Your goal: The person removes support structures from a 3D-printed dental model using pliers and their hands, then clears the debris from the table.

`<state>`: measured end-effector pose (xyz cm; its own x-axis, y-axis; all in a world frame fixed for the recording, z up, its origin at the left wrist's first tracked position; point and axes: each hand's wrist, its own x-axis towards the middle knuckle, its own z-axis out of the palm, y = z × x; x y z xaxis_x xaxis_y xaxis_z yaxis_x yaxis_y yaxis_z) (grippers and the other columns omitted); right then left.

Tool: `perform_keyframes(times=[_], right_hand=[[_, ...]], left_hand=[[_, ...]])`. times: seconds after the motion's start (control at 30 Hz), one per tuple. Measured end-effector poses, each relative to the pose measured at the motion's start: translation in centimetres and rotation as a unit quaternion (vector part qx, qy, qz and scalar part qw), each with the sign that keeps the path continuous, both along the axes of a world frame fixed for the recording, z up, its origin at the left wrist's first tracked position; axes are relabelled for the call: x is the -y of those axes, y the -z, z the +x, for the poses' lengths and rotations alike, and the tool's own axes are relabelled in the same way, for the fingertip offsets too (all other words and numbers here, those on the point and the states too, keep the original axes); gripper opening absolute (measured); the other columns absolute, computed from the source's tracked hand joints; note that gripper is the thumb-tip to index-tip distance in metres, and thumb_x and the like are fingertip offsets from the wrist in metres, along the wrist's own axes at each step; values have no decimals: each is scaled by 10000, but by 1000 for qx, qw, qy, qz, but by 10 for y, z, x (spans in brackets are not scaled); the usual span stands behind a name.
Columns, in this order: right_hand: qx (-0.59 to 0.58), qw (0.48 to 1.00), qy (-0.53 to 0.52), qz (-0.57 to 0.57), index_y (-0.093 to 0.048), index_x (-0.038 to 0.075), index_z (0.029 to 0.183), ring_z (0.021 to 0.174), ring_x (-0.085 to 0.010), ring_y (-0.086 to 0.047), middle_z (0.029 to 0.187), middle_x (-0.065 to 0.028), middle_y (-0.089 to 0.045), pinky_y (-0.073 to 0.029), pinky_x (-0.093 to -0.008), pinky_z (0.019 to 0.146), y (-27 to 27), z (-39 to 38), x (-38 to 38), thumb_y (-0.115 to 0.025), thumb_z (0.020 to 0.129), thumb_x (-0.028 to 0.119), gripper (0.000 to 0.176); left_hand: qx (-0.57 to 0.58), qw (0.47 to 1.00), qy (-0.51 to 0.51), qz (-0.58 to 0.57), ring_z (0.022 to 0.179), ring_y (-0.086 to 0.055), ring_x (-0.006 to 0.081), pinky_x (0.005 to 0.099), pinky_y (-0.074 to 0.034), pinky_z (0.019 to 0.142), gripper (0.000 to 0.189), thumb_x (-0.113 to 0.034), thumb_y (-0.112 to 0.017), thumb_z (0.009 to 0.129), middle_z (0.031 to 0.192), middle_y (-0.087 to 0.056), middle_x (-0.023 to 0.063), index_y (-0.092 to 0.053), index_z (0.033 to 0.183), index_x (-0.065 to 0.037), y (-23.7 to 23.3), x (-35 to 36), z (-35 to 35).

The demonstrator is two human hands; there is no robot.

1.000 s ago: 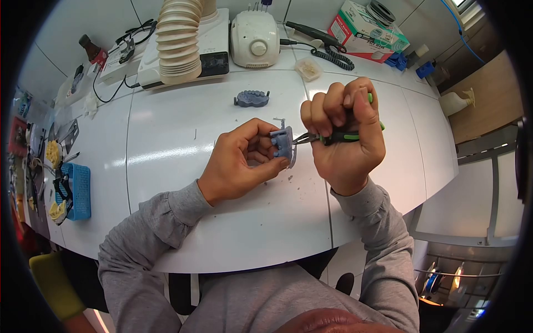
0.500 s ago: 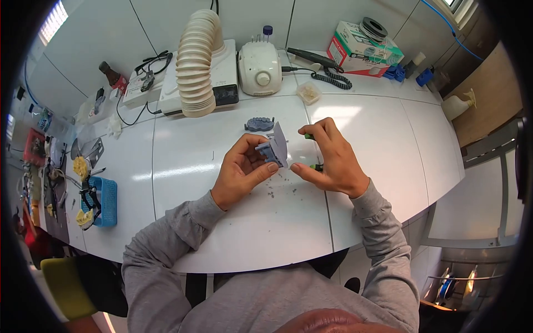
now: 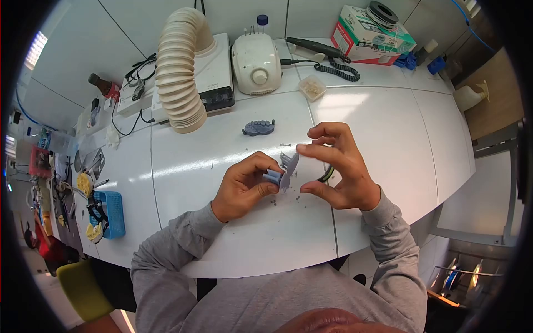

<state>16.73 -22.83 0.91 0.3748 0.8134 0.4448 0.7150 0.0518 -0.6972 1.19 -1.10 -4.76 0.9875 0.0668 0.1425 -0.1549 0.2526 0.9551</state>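
Note:
My left hand [image 3: 244, 188] grips a small blue-grey printed dental model [image 3: 282, 173] just above the white table [image 3: 183, 183], with its flat base turned to the right. My right hand [image 3: 341, 169] has green-handled pliers [image 3: 328, 174] tucked in its palm. Its forefinger tip touches the model's upper edge and its thumb sits just below the model. A second blue-grey dental model [image 3: 258, 128] lies on the table beyond my hands. Small grey offcuts [image 3: 276, 202] are scattered under the hands.
At the back stand a ribbed white suction hose [image 3: 177, 72], a white motor unit [image 3: 256, 53], a handpiece with a coiled cable [image 3: 325, 53], a cardboard box [image 3: 371, 29] and a small clear tub [image 3: 312, 87]. A blue basket [image 3: 112, 213] with yellow casts sits at the left edge.
A second ago the pliers' tips were at the model. My right hand has since drawn them into its palm and brought bare fingertips to the model; both hands have come lower over the table.

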Motion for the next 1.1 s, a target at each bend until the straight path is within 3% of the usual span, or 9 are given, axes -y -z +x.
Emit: perform_keyframes(times=[0.07, 0.17, 0.2, 0.37, 0.53, 0.7, 1.1], right_hand=[[47, 998, -39, -12, -748, 232, 1307, 1366, -388, -519, 1466, -196, -473, -506, -488, 1099, -3, -6, -2, -946, 717, 89, 639], [46, 998, -37, -27, -785, 216, 1240, 1408, -402, -493, 1478, -191, -448, -501, -493, 1110, 5, -13, -7, -984, 660, 130, 619], [50, 998, -31, -20, -746, 160, 1183, 1376, -405, -521, 1454, -206, -494, -492, -506, 1095, 6, -14, -9, -950, 697, 106, 530], [107, 994, -19, -28, -703, 86, 1034, 1265, -379, -599, 1328, -180, -589, -510, -487, 1013, 3, -17, -10, -929, 687, 108, 415], [151, 988, -22, -24, -686, 64, 933, 1119, -337, -635, 1198, -146, -632, -512, -466, 928, 2, -16, -11, -914, 677, 106, 345], [48, 998, -39, 12, -734, 80, 925, 1028, -300, -615, 1123, -112, -613, -501, -439, 859, 12, -15, -12, -911, 664, 85, 316], [4, 998, -49, 34, -691, 57, 920, 1066, -316, -565, 1089, -103, -554, -492, -443, 896, 26, -25, -18, -862, 657, -46, 330]], left_hand=[[2, 1000, -1, 29, 1065, -660, 164, 330, -550, 927, 285, -44, -809, 940, 1132, -675, 71, -718, 1209, -25, -2, 2, -1], [39, 994, -10, 101, 1023, -685, 182, 333, -561, 891, 299, -14, -819, 905, 1114, -705, 91, -730, 1189, -25, 3, 1, 1], [35, 994, -10, 99, 1023, -685, 182, 333, -561, 891, 299, -14, -819, 905, 1114, -705, 91, -730, 1189, -25, 3, 1, 1], [78, 963, -40, 255, 948, -710, 234, 336, -567, 842, 281, -3, -836, 828, 1040, -732, 109, -740, 1091, -30, -7, 2, 1], [56, 967, -20, 249, 963, -710, 252, 355, -563, 857, 253, -3, -827, 832, 1022, -729, 117, -742, 1069, -22, -13, 2, -1], [25, 979, -9, 202, 985, -718, 252, 363, -562, 888, 229, -12, -815, 849, 1039, -728, 128, -737, 1064, -8, -11, 2, -1], [47, 979, -1, 196, 927, -739, 204, 322, -577, 816, 200, 33, -765, 872, 1023, -736, 91, -697, 1050, -27, -10, 1, 2]])
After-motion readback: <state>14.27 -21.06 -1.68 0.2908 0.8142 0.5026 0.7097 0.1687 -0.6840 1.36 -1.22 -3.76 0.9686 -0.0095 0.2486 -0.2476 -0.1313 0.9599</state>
